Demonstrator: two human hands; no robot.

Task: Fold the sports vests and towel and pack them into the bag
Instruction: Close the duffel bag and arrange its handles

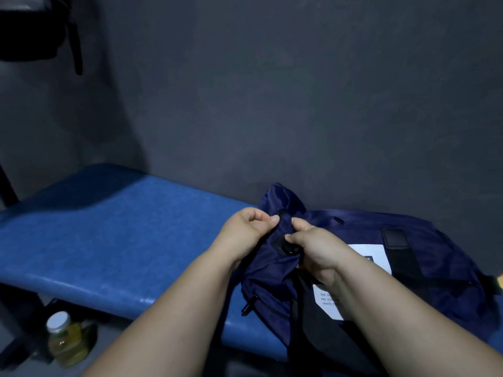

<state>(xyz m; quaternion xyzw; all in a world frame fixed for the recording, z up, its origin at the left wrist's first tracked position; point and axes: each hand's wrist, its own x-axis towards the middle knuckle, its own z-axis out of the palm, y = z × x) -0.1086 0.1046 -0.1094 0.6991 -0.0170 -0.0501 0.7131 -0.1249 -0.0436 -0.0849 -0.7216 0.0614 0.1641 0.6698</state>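
Head view: left hand (246, 229) and right hand (313, 247) are pinching the centre-frame end of the bag (435, 257), fingers (268, 219) clenching fabric; its long axis is running rightward along the tabletop (109, 235).

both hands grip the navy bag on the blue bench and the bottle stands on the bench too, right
No. The head view shows the bottle on the floor below the bench, not on it. Left hand and right hand do grip the navy bag.
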